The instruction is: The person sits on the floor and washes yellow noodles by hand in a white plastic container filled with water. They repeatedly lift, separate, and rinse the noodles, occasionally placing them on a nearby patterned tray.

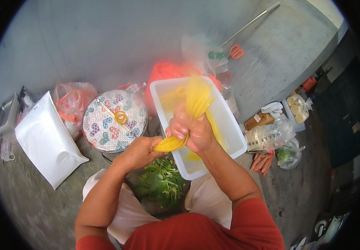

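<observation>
A bundle of long, thin yellow strands [197, 98] is stretched between my hands; I cannot tell whether they are noodles or cut stalks. My right hand [195, 129] is closed around its middle, above a white plastic tub [233, 125]. Its loose upper end fans out, blurred, over the tub's far side. Left of the tub's rim, my left hand [142, 152] pinches the bundle's bent lower end. More yellow strands [216, 128] lie in the tub, partly hidden by my right hand and forearm. Below my hands, between my knees, sits a heap of leafy greens [161, 184].
A round stool with a heart-patterned cover [105, 131] holds yellow rubber bands [120, 117]. Left are a white padded envelope [47, 140] and plastic bags [75, 100]. Orange-handled scissors [236, 52] are by the grey wall. Carrots [262, 163] and bagged greens [288, 154] lie right.
</observation>
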A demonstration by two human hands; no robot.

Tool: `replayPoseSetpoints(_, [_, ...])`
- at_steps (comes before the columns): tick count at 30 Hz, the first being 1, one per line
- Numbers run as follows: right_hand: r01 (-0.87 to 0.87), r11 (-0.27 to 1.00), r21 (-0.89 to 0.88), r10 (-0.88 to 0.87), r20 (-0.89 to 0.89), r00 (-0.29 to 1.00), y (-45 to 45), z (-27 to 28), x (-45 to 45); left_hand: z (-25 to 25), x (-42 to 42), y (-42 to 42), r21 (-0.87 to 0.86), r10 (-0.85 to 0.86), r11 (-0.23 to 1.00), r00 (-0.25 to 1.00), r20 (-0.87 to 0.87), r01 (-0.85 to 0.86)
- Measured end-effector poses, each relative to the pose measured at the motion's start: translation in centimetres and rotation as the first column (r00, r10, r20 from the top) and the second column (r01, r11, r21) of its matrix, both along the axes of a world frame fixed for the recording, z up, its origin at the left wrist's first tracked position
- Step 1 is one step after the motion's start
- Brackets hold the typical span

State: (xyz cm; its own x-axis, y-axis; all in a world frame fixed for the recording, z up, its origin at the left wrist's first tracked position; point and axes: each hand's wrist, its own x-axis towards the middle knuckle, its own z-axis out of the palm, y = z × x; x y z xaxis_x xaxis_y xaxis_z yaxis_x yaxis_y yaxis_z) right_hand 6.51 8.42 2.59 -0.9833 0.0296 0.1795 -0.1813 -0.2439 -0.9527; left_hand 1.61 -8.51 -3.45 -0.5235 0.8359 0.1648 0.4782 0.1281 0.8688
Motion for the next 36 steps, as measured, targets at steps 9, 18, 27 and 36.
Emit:
replayPoseSetpoints(9, [0.124,0.992,-0.024,-0.126,-0.094,0.988,-1.1,0.9,0.2,0.7,0.4,1.1,-0.041,-0.164,0.973,0.802,0.575,0.229])
replayPoseSetpoints(18, [0.234,0.901,-0.366,-0.204,0.121,0.972,-0.4,2.1,-3.0,2.2,0.9,1.8,0.168,-0.053,0.984,0.831,0.553,-0.049])
replayPoseSetpoints(27, [0.233,0.865,-0.444,-0.211,0.1,0.972,1.6,0.8,-5.5,1.8,-0.8,2.6,0.352,0.326,0.802,0.848,0.418,-0.482])
replayPoseSetpoints(36, [0.353,0.87,-0.345,-0.31,0.175,0.935,0.3,0.0,-7.5,7.8,-2.8,-2.6,0.76,0.764,0.234,0.598,0.242,-0.606])
